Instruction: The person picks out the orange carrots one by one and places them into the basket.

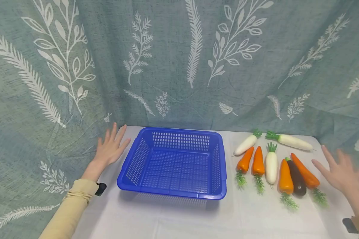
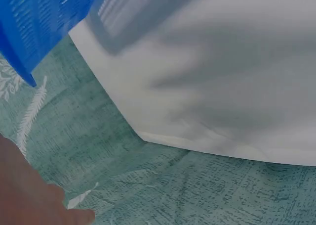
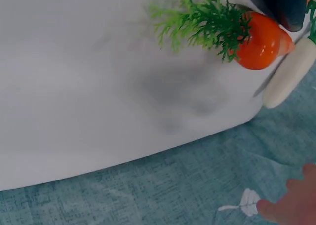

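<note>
Two spread hands flank a blue basket (image 1: 172, 196) and a group of vegetables on a white worktop (image 1: 173, 220).
The left hand (image 1: 109, 146) is just left of the basket, its grip spread with fingers extended; the right hand (image 1: 342, 169), blurred, is just right of the vegetables, its grip spread too. The basket stands upright left of the vegetables. At the far side of the group lie a left white radish (image 1: 246, 145) and a right white radish (image 1: 294, 142); nearer, from left to right, come two carrots (image 1: 258, 161), a third radish (image 1: 271, 167), another carrot (image 1: 286, 179), a dark eggplant (image 1: 297, 177) and a last carrot (image 1: 306, 173). A leaf-patterned curtain (image 1: 173, 66) hangs behind.
</note>
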`<state>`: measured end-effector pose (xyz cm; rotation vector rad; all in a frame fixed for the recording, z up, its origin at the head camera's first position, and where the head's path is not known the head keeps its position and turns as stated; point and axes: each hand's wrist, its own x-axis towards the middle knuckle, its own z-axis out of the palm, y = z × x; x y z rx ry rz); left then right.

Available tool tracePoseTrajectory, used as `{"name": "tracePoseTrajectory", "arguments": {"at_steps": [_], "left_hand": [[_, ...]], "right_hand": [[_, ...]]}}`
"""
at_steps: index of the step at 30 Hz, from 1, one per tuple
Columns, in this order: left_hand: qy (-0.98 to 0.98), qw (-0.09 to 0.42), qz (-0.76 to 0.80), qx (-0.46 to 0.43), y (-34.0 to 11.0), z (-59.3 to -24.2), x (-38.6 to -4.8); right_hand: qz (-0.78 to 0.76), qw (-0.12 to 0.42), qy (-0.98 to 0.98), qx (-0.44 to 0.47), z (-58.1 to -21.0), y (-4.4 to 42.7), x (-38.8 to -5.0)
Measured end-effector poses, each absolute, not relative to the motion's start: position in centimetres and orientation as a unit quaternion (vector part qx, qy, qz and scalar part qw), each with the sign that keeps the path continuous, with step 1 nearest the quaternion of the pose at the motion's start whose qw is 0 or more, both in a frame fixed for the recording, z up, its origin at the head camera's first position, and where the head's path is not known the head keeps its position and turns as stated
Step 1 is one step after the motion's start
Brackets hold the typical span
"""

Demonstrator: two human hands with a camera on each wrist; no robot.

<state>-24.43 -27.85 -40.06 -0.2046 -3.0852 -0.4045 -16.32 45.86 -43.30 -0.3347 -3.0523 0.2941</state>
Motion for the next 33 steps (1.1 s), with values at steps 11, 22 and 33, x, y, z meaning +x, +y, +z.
{"name": "tracePoseTrajectory", "arguments": {"at_steps": [11,22,33], "left_hand": [[-0.977,-0.033,-0.179,-0.114,-26.6,-39.3,-23.8],[-0.943,-0.087,-0.286,-0.147,-25.7,-39.7,-23.9],[-0.922,-0.095,-0.334,-0.172,-25.1,-41.0,-24.3]], "right_hand": [[0.170,-0.024,-0.982,-0.076,-43.5,45.0,-17.0],[0.265,-0.085,-0.959,-0.049,-43.9,44.7,-18.1],[0.254,-0.095,-0.961,-0.048,-44.6,44.5,-18.6]]}}
